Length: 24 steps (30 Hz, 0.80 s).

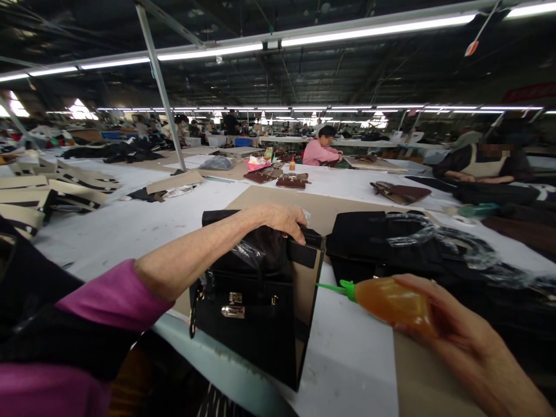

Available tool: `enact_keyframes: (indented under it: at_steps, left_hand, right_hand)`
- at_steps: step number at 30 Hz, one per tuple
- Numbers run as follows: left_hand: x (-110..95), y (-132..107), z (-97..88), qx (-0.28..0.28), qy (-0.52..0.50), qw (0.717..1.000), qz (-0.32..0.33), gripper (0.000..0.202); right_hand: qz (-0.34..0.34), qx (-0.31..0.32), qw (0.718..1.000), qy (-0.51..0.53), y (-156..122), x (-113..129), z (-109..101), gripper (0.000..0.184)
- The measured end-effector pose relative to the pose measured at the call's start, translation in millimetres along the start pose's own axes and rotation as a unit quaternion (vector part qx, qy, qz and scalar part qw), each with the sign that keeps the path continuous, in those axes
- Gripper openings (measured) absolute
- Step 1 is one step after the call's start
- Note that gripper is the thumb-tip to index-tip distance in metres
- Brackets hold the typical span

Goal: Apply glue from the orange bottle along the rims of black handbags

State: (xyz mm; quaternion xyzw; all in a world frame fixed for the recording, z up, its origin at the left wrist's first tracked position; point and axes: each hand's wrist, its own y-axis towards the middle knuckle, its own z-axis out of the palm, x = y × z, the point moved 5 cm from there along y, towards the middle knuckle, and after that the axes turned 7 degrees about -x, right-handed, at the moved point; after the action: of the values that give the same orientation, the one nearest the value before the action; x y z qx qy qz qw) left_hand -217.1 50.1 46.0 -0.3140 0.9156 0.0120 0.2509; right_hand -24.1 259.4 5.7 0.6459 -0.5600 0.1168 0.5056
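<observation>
Bag (256,339), black, stood at the near edge of the counter (347,370), metal clasp (233,311) turned to the near side. Left hand (284,219) reached across its top, fingers bent over the upper rim by the open side; grip closed on the bag. Clear film (247,252) lay below that forearm. Side panel (308,278), beige, was exposed at right.

Right hand (438,313) was wrapped round a bottle (386,298) of amber fluid, held roughly level above the counter. Green nozzle (336,287) pointed left, tip at or just beside the panel's edge; contact could not be determined.

Surroundings: black bags (360,237) lay to the right, film about their handles. Brown bags (292,180) lay farther across, near a pink tray (258,164) and a small bottle (292,164). Beige pieces (26,197) with dark strips were heaped at far left. Co-worker in pink (319,152) was bent over beyond; another person (486,165), pale apron, worked at right. Strip lights (377,32) ran overhead.
</observation>
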Motion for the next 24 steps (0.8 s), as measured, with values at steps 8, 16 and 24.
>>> enact_keyframes:
  at_steps: [8,16,24]
  left_hand:
    - [-10,-5,0.4,0.006,0.037,0.999,0.004,0.017]
    - [-9,-4,2.2,0.019,0.081,0.996,0.014,0.023]
    - [-12,-5,3.2,0.016,0.091,0.996,0.012,0.02]
  right_hand:
    - [0.025,0.023,0.999,0.032,-23,-15,11,0.035]
    - [0.034,0.08,0.996,0.019,-42,-38,20,0.04]
    - [0.021,0.096,0.995,-0.021,-58,-46,31,0.034]
